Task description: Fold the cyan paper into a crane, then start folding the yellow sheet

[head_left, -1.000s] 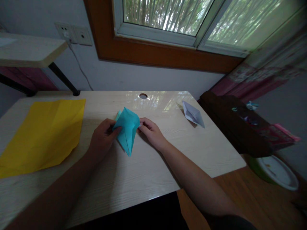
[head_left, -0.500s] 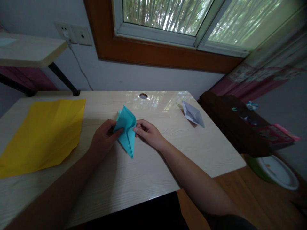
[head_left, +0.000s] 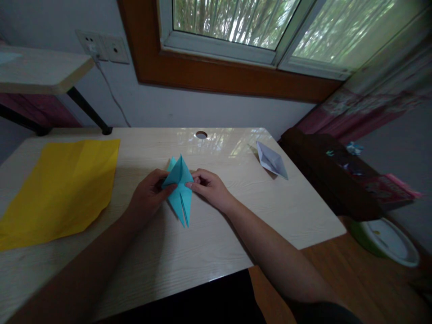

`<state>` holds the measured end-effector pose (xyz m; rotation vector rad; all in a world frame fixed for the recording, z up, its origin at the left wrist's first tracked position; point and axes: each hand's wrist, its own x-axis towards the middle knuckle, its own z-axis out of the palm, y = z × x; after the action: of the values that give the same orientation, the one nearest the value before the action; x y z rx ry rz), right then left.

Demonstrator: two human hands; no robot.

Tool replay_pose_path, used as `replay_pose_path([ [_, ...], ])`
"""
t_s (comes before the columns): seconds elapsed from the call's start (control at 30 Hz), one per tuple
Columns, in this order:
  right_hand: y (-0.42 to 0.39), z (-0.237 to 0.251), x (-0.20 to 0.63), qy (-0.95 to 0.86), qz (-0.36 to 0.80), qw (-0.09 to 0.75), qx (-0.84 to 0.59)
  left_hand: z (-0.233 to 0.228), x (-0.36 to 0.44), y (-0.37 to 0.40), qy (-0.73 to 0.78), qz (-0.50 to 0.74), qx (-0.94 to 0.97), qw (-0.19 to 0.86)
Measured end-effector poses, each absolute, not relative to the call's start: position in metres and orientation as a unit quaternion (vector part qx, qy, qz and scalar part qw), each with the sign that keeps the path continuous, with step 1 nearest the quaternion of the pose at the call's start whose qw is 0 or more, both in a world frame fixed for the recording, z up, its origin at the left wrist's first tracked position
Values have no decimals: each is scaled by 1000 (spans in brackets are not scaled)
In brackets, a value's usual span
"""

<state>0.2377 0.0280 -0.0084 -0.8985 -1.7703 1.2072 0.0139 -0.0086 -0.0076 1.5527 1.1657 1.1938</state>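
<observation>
A folded sheet of turquoise paper (head_left: 181, 174) is held between my two hands, just over the pale wooden table (head_left: 209, 243). Its top rises to a raised point, and two narrow points with a slit between them face me. My left hand (head_left: 148, 189) pinches its left edge, thumb on top and fingers behind. At the right edge my right hand (head_left: 209, 186) grips the paper between thumb and curled fingers. The fingers behind the paper are partly hidden.
Yellow paper (head_left: 67, 184) lies flat on the left of the table. A folded white paper boat (head_left: 271, 159) sits near the right edge. Behind are a round cable hole (head_left: 201, 135) and a raised shelf (head_left: 43, 69) on black legs. A dark brown cabinet (head_left: 324, 175) stands right.
The front layer of the turquoise paper has turned from a bent, bulging flap into a pointed peak, and its two lower points have parted. Both hands keep hold, nearly in place.
</observation>
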Motion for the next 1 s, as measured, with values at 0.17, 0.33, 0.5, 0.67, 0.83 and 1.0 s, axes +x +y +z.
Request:
replay_pose_path([
  [0.17, 28, -9, 239, -705, 460, 402, -361, -14, 13, -6, 450, 482, 624, 418],
  [0.33, 28, -10, 238, -708, 451, 410, -357, -19, 14, -4, 434, 509, 622, 407],
  [0.5, 28, -9, 237, -705, 438, 426, -361, -17, 17, -4, 434, 522, 589, 438],
  [0.67, 27, -4, 237, -717, 411, 434, -358, -12, 19, -5, 447, 500, 550, 497],
  [0.83, 26, -2, 237, -733, 390, 429, -356, -15, 18, -4, 466, 484, 542, 505],
  [1.0, 26, -3, 237, -758, 368, 423, -334, -15, 19, -2, 450, 508, 564, 470],
])
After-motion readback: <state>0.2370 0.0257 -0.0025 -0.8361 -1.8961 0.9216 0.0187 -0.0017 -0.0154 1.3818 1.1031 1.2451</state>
